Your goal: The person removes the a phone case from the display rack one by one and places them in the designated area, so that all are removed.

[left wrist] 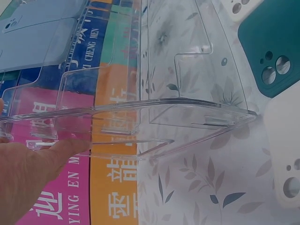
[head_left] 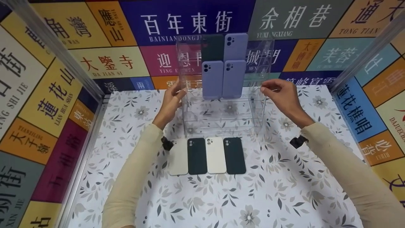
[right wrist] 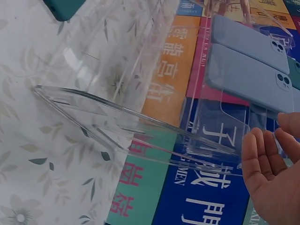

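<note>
The clear rack [head_left: 218,119] stands on the floral cloth [head_left: 284,196], four racked cases [head_left: 212,80] upright in it; four loose cases [head_left: 216,155] lie in front, unplaced. The left hand [head_left: 172,102] grips one side; the right hand [head_left: 284,97] (hold unclear) meets the other.

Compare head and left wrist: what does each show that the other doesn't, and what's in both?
Only head: right hand, left sleeve, right sleeve, and the table row's rightmost dark green case.

Only left wrist: the wall lettering ZI CHENG MEN in full; in head, purple cases hide its start.

Both: left hand at the side of the clear rack, purple cases in it, and a dark green case between two white cases.
</note>
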The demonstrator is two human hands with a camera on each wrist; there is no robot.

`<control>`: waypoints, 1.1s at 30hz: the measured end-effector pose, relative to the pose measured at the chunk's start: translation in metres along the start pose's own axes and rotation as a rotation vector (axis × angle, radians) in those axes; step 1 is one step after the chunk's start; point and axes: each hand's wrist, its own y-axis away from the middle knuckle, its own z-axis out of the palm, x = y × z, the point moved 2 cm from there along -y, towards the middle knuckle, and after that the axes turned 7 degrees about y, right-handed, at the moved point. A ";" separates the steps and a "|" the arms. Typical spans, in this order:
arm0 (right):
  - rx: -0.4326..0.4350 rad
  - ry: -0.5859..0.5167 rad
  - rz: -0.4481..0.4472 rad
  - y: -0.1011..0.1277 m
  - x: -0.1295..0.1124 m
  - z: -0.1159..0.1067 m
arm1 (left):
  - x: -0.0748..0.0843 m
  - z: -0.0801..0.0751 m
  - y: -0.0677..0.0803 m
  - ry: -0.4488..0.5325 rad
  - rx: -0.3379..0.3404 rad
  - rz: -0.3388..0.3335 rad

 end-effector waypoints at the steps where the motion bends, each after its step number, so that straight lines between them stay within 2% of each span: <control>1: 0.000 0.005 -0.005 -0.003 -0.001 0.000 | 0.000 0.000 0.000 0.003 0.003 0.000; 18: -0.061 -0.008 -0.034 -0.048 -0.037 0.009 | -0.001 -0.001 0.001 -0.002 0.019 0.011; 26: -0.036 0.000 -0.026 -0.058 -0.042 0.014 | -0.001 0.001 -0.001 -0.004 0.018 -0.003; 29: -0.013 -0.002 -0.054 -0.059 -0.044 0.015 | 0.000 0.001 -0.001 0.010 0.016 0.000; 33: 0.011 0.032 -0.135 -0.061 -0.049 0.018 | 0.000 0.000 0.000 0.013 0.013 -0.004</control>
